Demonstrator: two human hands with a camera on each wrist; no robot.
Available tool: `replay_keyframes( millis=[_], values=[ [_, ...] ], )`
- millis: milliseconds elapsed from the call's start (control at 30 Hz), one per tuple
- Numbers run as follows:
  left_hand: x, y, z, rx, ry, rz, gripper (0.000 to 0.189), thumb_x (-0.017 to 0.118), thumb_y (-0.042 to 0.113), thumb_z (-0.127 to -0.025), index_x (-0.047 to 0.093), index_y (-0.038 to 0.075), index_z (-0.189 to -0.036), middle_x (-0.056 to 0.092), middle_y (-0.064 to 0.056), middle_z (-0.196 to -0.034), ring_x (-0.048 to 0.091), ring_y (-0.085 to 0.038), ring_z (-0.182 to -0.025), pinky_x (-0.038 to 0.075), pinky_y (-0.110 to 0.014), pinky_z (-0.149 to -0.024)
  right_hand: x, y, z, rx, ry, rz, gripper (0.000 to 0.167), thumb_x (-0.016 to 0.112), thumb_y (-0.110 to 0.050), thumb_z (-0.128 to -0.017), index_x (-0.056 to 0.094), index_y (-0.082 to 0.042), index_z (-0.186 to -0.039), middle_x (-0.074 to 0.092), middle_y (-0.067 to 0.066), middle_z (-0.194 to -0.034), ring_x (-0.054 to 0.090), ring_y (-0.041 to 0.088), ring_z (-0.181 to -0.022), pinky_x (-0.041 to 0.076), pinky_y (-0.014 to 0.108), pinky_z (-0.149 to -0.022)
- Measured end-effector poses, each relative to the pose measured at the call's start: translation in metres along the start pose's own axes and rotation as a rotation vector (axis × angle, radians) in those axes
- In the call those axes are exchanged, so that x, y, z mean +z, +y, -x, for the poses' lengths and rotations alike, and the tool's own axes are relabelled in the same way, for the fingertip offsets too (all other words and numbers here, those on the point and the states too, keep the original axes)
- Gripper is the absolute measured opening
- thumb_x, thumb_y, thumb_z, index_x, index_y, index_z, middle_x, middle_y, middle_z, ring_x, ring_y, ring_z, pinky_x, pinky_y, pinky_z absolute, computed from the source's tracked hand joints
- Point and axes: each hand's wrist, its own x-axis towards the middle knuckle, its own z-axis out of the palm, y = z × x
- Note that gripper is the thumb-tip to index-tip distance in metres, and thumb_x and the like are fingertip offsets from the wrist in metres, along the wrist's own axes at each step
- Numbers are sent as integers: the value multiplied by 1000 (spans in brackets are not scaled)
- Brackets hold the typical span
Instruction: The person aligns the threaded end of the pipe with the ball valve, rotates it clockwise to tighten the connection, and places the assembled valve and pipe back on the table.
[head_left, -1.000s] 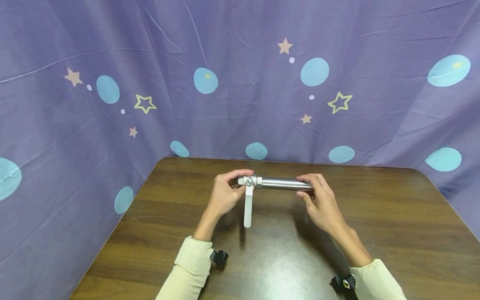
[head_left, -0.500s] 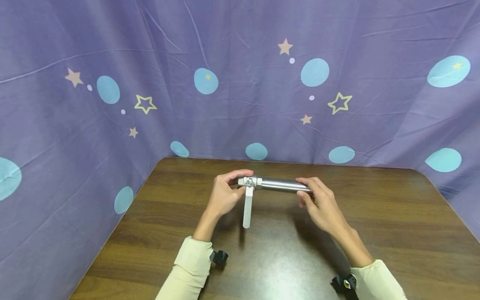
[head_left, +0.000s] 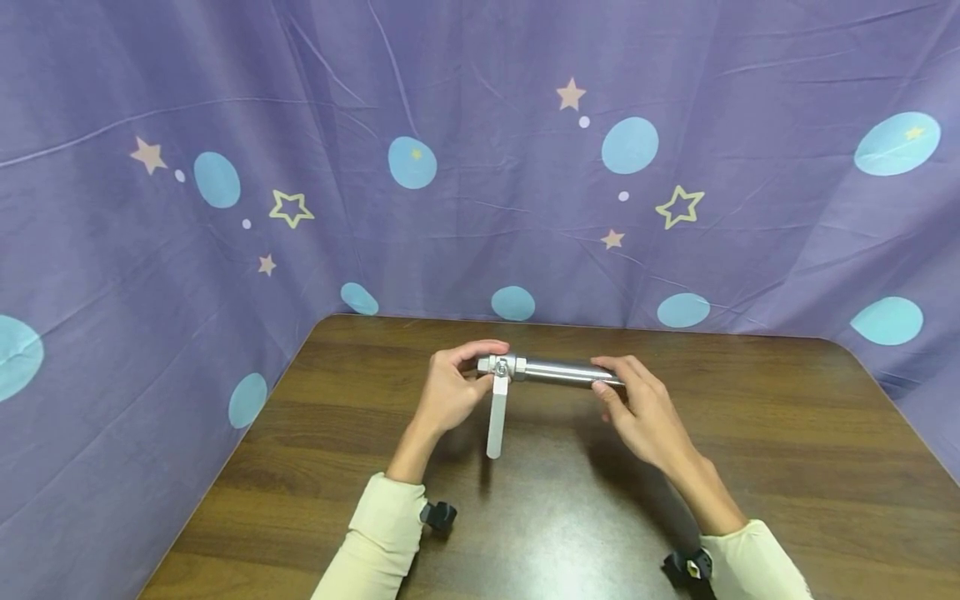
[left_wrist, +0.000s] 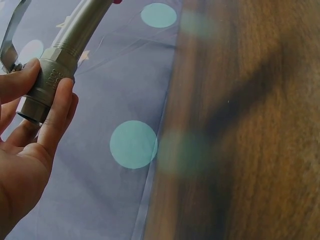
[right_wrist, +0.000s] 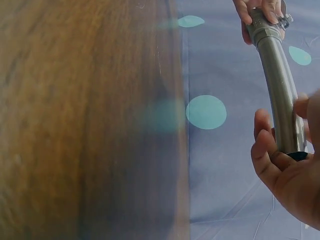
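Observation:
My left hand (head_left: 448, 390) grips a metal ball valve (head_left: 508, 364) between thumb and fingers, above the table. The valve's pale flat lever (head_left: 497, 421) points toward me. A smooth metal pipe (head_left: 562, 371) extends rightward from the valve, the two joined end to end. Around the pipe's far right end, my right hand (head_left: 643, 410) curls its thumb and fingers. In the left wrist view, raised lettering shows on the valve body (left_wrist: 49, 80), and its free end is an open socket. The pipe (right_wrist: 280, 90) fills the right wrist view's right side, its dark open end near my palm.
The brown wooden table (head_left: 787, 433) lies below both hands. A purple curtain (head_left: 480, 208) with stars and blue spots hangs behind it and along the left side. Black wrist mounts (head_left: 439, 517) sit at both sleeve cuffs.
The pipe's right end has dipped slightly, and my right thumb and fingers have shifted a little on it. The lever's tip has swung slightly. My left hand holds nearly the same place.

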Motion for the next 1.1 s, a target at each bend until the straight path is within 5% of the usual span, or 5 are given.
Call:
replay_keyframes(
  millis=[200, 533, 833, 1100],
  values=[
    [0, 0, 0, 0, 20, 0, 45, 67, -20, -80, 77, -5, -121, 77, -22, -126, 72, -11, -103, 63, -22, -86, 2, -1, 1, -19, -2, -26, 61, 84, -5, -89, 60, -7, -144, 65, 9, -126, 64, 6, -70, 58, 25, -61],
    [0, 1, 1, -18, 30, 9, 46, 67, -20, -80, 78, -3, -120, 77, -21, -127, 71, -8, -102, 64, -26, -86, 7, 1, 0, -68, 75, -108, 51, 72, 18, -90, 67, -3, -136, 56, 18, -136, 70, 12, -74, 59, 16, -64],
    [0, 2, 0, -16, 34, 6, 46, 66, -21, -79, 78, -4, -121, 77, -22, -127, 72, -7, -102, 62, -22, -87, 7, 1, 0, -73, 59, -108, 50, 72, 17, -91, 66, -4, -136, 61, 14, -127, 67, 6, -75, 63, 26, -62],
    [-1, 0, -1, -7, 33, 22, 45, 65, -21, -79, 77, -6, -120, 76, -23, -127, 71, -5, -101, 62, -21, -86, 5, 1, -1, -72, 70, -96, 46, 74, 9, -93, 67, -6, -136, 65, 8, -122, 64, 4, -65, 55, 15, -57]
  ],
)
